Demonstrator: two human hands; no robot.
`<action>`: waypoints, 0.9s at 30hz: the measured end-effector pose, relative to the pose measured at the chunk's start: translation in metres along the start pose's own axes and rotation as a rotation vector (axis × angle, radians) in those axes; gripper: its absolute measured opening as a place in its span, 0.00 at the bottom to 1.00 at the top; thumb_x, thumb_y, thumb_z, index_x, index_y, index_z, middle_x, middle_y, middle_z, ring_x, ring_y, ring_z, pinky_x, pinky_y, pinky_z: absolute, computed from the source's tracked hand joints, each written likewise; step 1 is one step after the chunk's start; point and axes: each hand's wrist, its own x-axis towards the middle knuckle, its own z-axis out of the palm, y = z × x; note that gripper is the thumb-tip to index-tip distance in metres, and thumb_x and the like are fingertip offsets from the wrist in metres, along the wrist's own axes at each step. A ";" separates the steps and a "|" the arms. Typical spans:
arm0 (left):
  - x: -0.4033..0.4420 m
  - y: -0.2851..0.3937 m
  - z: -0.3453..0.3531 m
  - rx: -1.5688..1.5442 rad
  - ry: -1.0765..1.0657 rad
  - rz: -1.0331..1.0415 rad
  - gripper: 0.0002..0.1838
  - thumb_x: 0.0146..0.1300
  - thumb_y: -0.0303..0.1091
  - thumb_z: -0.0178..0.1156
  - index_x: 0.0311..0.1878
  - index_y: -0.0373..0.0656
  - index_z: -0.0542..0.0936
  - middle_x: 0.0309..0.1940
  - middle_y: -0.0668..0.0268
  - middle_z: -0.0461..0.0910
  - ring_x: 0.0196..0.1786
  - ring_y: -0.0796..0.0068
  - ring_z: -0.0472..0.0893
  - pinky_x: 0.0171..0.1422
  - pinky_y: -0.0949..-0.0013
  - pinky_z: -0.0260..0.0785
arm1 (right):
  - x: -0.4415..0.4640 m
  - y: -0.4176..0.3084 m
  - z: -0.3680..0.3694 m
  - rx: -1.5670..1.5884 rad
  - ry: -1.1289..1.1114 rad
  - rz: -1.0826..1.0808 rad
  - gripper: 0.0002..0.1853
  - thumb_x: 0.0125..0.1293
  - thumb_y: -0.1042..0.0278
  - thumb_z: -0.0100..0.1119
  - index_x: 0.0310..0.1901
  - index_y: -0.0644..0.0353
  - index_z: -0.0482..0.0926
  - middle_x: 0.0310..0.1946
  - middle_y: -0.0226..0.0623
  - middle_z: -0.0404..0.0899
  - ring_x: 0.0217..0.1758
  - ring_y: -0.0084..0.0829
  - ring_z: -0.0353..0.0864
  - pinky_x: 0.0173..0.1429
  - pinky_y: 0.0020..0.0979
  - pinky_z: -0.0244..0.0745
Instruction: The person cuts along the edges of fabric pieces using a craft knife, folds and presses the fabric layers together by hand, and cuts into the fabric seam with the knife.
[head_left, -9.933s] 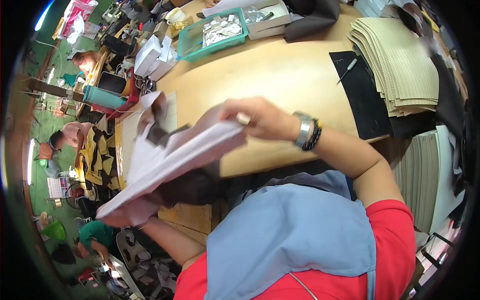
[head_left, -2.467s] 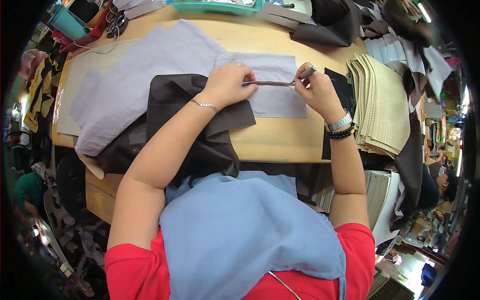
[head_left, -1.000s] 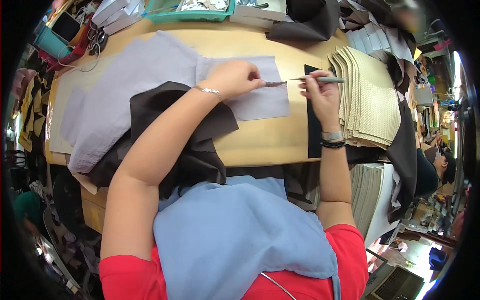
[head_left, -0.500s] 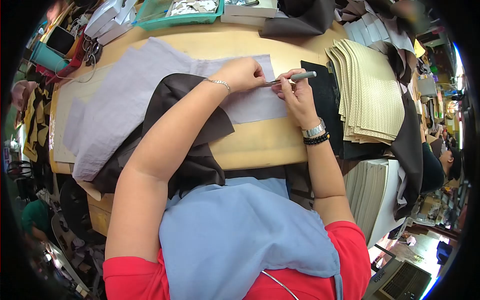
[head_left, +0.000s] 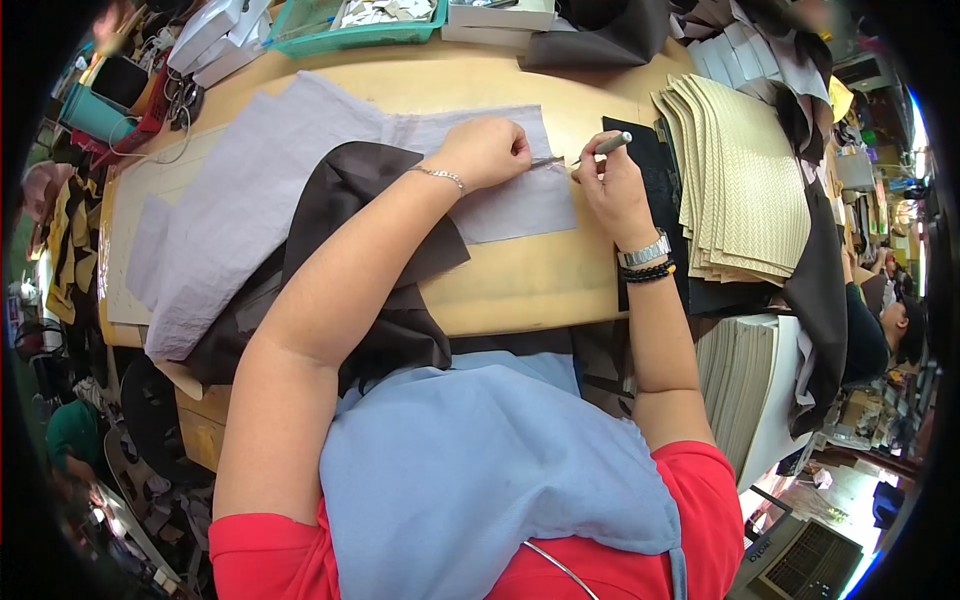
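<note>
Pale lilac fabric [head_left: 270, 150] spreads over the left and middle of the wooden table [head_left: 540, 290]. My left hand [head_left: 485, 152] is closed over the fabric's right part, its fingers at a thin dark strip [head_left: 546, 161] that pokes out to the right. Just beyond the strip's right end, my right hand [head_left: 612, 185] grips a grey-handled pointed tool [head_left: 612, 143], its tip directed left toward the strip. Dark brown fabric [head_left: 350, 200] lies bunched under my left forearm and hangs over the table's front edge.
A stack of cream textured sheets [head_left: 745, 180] lies right of my right hand, beside a black piece [head_left: 650, 165]. Along the back stand a teal tray [head_left: 360, 38] with white bits and a white box [head_left: 500, 18]. Another person [head_left: 895, 320] is at the far right.
My right hand with the tool has drawn back slightly to the right from the strip since half a second ago. Earlier, the lilac fabric was held up in both hands; now it lies flat.
</note>
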 end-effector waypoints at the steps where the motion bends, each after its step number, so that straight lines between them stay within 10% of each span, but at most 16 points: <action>1: -0.001 0.000 0.000 -0.010 -0.005 0.015 0.13 0.60 0.41 0.61 0.37 0.41 0.85 0.33 0.55 0.86 0.38 0.57 0.84 0.46 0.61 0.75 | -0.002 0.000 0.000 0.067 0.042 0.029 0.08 0.69 0.74 0.56 0.47 0.62 0.70 0.35 0.41 0.79 0.34 0.34 0.86 0.38 0.31 0.81; 6: -0.033 -0.004 -0.017 -0.126 0.078 0.036 0.18 0.62 0.45 0.64 0.46 0.40 0.83 0.45 0.56 0.84 0.46 0.55 0.82 0.50 0.60 0.73 | -0.008 -0.013 -0.001 0.476 0.213 0.134 0.08 0.74 0.69 0.55 0.50 0.61 0.71 0.41 0.37 0.81 0.38 0.25 0.87 0.39 0.24 0.82; 9: -0.085 -0.012 -0.050 0.317 0.191 0.140 0.19 0.60 0.45 0.67 0.49 0.44 0.82 0.49 0.59 0.82 0.51 0.57 0.80 0.57 0.59 0.71 | -0.018 -0.030 0.012 0.679 0.114 0.117 0.07 0.75 0.68 0.55 0.50 0.59 0.72 0.43 0.34 0.81 0.40 0.21 0.85 0.40 0.21 0.82; 16: -0.141 -0.044 -0.044 0.427 0.342 0.247 0.11 0.57 0.37 0.70 0.43 0.48 0.83 0.42 0.68 0.81 0.48 0.63 0.80 0.65 0.52 0.65 | -0.020 -0.075 0.082 0.852 -0.115 0.157 0.07 0.74 0.69 0.55 0.48 0.60 0.72 0.40 0.32 0.79 0.42 0.23 0.85 0.41 0.23 0.79; 27: -0.152 -0.045 -0.042 0.463 0.295 0.281 0.09 0.52 0.40 0.73 0.32 0.51 0.83 0.35 0.74 0.81 0.41 0.71 0.79 0.49 0.64 0.64 | -0.022 -0.070 0.103 0.703 -0.145 0.042 0.07 0.76 0.68 0.53 0.50 0.57 0.70 0.44 0.29 0.79 0.45 0.21 0.86 0.44 0.19 0.79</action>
